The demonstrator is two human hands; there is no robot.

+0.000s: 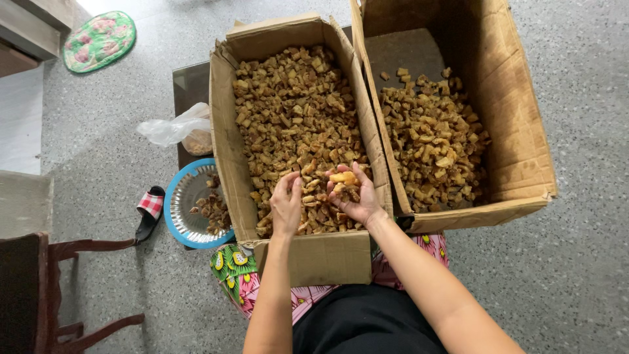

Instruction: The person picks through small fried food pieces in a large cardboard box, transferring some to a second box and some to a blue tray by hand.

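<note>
Head view: brown chunks (345, 185) lie cupped in right hand (354, 196).

Both my bare forearms reach forward from the bottom of the view, the left one rising nearly straight, the right one slanting in from the lower right. My left hand (286, 204) is turned palm down with its back facing up, the wrist a little bent and the fingers (293, 183) curled downward, tips drawn close together. My right hand (350, 195) lies palm up, cupped, its fingers (362, 178) curved inward around what sits in the palm. The two hands are just beside each other, not touching.
</note>
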